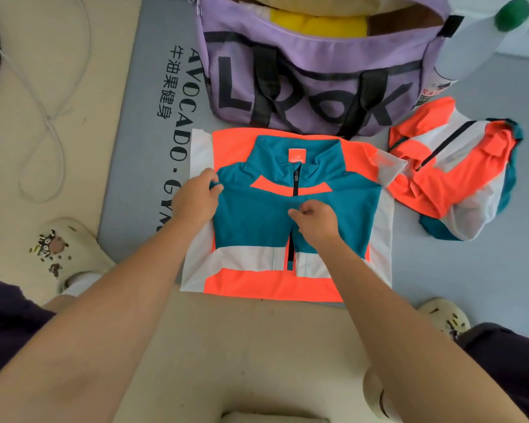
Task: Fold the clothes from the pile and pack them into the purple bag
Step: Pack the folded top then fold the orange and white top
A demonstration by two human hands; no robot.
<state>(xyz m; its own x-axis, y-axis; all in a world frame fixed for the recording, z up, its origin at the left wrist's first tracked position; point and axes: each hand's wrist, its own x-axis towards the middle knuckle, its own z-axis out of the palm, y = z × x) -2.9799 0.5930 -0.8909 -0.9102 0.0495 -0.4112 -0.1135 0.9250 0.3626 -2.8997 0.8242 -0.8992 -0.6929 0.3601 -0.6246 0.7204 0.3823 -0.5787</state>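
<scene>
1. The left hand pinches the left edge of the blue part of the jacket, near the shoulder. Its fingers are curled on the cloth.
2. The right hand pinches the cloth in the middle of the jacket, right by the black zipper. Its fingers are curled too.
3. The jacket is blue, orange and white. It lies flat on the gray mat, partly folded into a square shape, with the collar pointing toward the bag.
4. The purple bag sits just past the jacket, touching its top edge. The bag is open, with big black letters and black handles. Something yellow shows inside it.
5. To the right of the jacket lies a second piece of clothing in the same three colors. It is crumpled, not folded.
6. A white bottle with a green cap is beside the right end of the bag.
7. The mat has black writing along its left side.
8. A white cord lies in loops on the beige floor, left of the mat.
9. The person wears cream slippers, one at each side of the view.
</scene>
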